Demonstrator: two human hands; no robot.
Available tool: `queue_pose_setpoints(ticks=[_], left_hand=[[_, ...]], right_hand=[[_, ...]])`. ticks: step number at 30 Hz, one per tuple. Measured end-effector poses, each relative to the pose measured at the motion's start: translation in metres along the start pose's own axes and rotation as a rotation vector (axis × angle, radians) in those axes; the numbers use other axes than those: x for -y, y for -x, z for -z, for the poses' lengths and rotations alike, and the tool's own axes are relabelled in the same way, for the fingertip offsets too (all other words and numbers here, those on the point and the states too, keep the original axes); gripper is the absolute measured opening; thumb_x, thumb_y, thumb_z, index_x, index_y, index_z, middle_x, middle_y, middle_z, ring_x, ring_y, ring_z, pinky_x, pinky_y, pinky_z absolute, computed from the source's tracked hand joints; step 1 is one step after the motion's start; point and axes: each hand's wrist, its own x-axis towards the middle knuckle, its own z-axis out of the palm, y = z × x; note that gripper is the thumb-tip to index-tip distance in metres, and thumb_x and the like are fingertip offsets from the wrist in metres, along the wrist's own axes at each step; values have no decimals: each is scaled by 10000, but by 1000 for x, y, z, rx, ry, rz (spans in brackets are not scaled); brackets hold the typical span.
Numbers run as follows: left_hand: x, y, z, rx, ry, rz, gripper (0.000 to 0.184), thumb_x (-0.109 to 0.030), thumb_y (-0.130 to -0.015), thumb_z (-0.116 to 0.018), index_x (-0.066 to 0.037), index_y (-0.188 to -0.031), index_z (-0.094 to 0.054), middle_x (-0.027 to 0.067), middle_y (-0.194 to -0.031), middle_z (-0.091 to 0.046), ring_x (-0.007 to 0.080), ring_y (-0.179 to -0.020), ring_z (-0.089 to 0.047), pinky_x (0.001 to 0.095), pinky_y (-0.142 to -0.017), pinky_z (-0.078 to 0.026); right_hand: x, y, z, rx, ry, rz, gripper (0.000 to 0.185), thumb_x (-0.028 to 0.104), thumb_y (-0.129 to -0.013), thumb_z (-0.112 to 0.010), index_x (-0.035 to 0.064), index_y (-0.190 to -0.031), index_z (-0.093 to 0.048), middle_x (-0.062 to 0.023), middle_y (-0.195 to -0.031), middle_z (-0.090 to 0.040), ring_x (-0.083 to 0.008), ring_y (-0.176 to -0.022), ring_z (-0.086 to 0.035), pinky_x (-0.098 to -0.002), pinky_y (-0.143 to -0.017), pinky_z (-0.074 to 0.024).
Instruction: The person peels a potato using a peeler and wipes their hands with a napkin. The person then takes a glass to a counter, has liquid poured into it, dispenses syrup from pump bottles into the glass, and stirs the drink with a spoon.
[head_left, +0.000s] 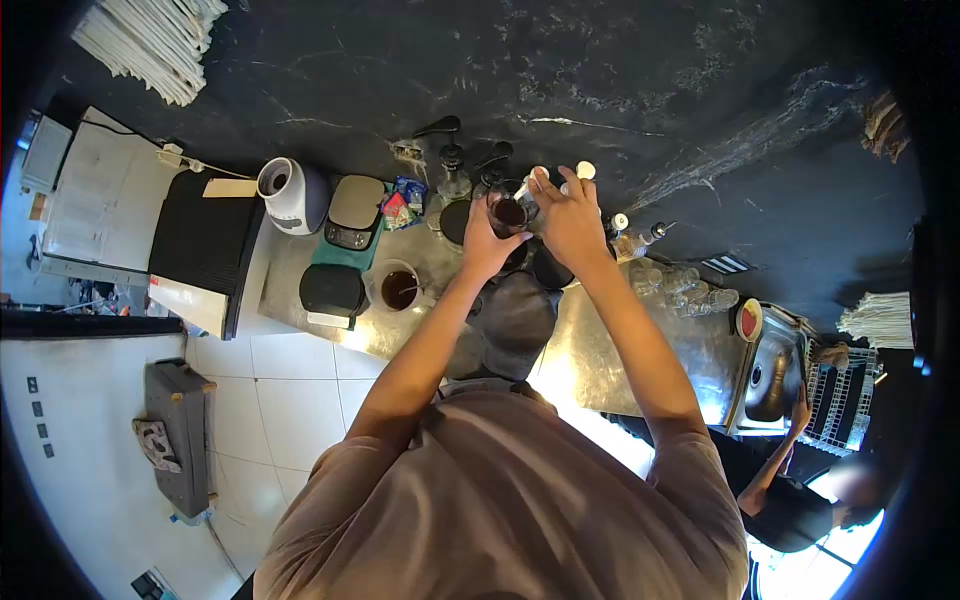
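My left hand (487,243) is wrapped around a clear glass (509,211) with dark liquid in it, near the back of the counter. Just right of the glass, my right hand (573,228) has its fingers bent among white-topped items. What it grips is hidden by the fingers. A white cap (586,170) shows beside its fingertips. Behind the glass stands a bottle with a black pump (452,155). To the left, a clear jug (399,287) holds dark brown liquid and a thin utensil.
A kitchen scale (354,205), colourful packets (402,203) and a white-and-grey appliance (289,195) stand left on the metal counter (600,345). Rightward are upturned glasses (690,290), a small bowl (749,320) and a sink (775,385), where another person's hand (801,412) reaches.
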Motion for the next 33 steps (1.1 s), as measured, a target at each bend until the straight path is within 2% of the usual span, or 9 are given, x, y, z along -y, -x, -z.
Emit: queue_pose_setpoints(ticks=[2,4,10,14,17,19,33], left_hand=[[0,5,1,2,-6,-1,773,-184,-683,-957,-8,-1298,-523,162,-1242,-590,310,-1183,-626,410,-1029,-495],[-5,3,2,35,59,-1,790,-158,-667,-950,8,-1304,-513,182,-1215,-570,360,-1167,-607,438,-1020,-486],[1,3,2,27,4,-1,786,-156,-672,-946,1,-1308,-512,176,-1216,-572,366,-1169,-605,443,-1017,-483],[-3,2,3,33,21,-1,791,-156,-668,-948,1,-1310,-513,176,-1221,-572,363,-1169,-605,438,-1019,-483],[-3,2,2,28,13,7,799,-159,-664,-953,0,-1314,-516,175,-1223,-573,362,-1174,-605,436,-1022,-484],[-3,2,0,-2,15,-27,748,-177,-680,-955,-6,-1272,-531,159,-1180,-578,322,-1137,-617,410,-1001,-491],[0,1,-1,12,6,-48,768,-176,-675,-956,-15,-1292,-528,167,-1207,-589,343,-1163,-623,428,-1019,-490]], right_hand=[[2,2,3,11,-1,-15,539,69,-840,-645,80,-1378,-674,-42,-1494,-620,-351,-1430,-460,-480,-1151,-346],[-1,-4,12,39,28,2,551,72,-840,-650,87,-1391,-664,-45,-1486,-626,-349,-1428,-464,-483,-1154,-343],[-6,-11,17,-12,50,33,542,84,-847,-645,100,-1389,-670,-41,-1505,-612,-344,-1428,-467,-481,-1157,-346],[-3,-4,6,-20,-10,10,531,77,-846,-641,97,-1375,-682,-37,-1502,-617,-340,-1396,-493,-468,-1134,-365],[0,1,-4,-60,2,25,448,91,-897,-581,56,-1327,-706,-73,-1447,-654,-338,-1326,-522,-450,-1097,-380],[4,1,-7,-73,58,28,445,86,-894,-584,49,-1319,-709,-87,-1443,-655,-346,-1288,-541,-453,-1084,-394],[-1,-8,9,-68,10,40,430,100,-891,-586,46,-1296,-722,-95,-1439,-656,-351,-1326,-525,-453,-1116,-375]])
